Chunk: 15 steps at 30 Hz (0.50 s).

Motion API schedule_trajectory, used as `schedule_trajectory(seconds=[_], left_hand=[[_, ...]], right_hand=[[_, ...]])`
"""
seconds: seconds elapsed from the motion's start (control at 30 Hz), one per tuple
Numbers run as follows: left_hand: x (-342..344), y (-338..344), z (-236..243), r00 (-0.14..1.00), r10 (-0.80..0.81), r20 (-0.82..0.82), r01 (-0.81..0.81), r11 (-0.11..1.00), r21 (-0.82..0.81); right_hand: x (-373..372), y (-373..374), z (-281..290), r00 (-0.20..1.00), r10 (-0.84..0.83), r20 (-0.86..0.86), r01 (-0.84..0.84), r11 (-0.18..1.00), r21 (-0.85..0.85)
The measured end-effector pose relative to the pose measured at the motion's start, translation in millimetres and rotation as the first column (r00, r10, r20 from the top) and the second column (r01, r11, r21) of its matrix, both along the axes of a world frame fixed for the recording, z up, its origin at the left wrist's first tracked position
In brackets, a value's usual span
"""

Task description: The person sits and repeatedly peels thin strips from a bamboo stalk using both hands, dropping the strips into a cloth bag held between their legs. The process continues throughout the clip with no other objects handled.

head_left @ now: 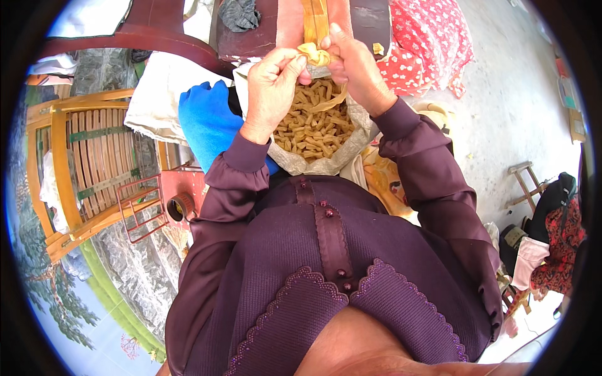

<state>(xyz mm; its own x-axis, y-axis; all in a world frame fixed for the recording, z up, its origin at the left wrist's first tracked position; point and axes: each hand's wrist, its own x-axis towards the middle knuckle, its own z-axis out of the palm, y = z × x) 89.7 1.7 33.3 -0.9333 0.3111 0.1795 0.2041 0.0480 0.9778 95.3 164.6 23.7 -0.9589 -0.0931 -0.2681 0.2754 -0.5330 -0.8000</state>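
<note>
Between both hands is a yellow, slightly see-through strip (pixel 313 55) of what looks like dried bean curd skin, bent into a loose loop. My left hand (pixel 274 84) pinches its left side between thumb and fingers. My right hand (pixel 360 67) grips the other side, fingers curled. Just below the hands stands an open whitish woven sack (pixel 316 166), filled with many short tan knotted pieces (pixel 316 125). A longer tail of strip (pixel 331 102) hangs over the pieces. Beyond my fingers lie flat yellow strips (pixel 315 20) on a pink cloth (pixel 290 25).
A dark surface (pixel 260 37) holds a crumpled grey cloth (pixel 239 15). Red floral fabric (pixel 429 44) drapes at the right, blue cloth (pixel 204 122) at the left. A slatted wooden chair (pixel 100 150) lies left; a small wooden stool (pixel 525 183) stands right.
</note>
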Motion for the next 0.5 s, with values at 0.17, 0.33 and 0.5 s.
schedule_trajectory(seconds=[0.17, 0.33, 0.5], left_hand=[[6, -4, 18, 0.997, 0.006, 0.071, -0.010, 0.998, 0.058], [28, -8, 42, 0.997, 0.043, 0.060, -0.048, 0.996, 0.081], [14, -28, 20, 0.992, 0.093, 0.084, -0.095, 0.995, 0.016]], right_hand=[[-16, 17, -7, 0.995, -0.097, 0.013, 0.098, 0.985, -0.139], [-11, 14, -3, 0.990, -0.040, -0.132, 0.018, 0.986, -0.163], [-2, 8, -1, 0.978, 0.103, -0.181, -0.106, 0.994, -0.009]])
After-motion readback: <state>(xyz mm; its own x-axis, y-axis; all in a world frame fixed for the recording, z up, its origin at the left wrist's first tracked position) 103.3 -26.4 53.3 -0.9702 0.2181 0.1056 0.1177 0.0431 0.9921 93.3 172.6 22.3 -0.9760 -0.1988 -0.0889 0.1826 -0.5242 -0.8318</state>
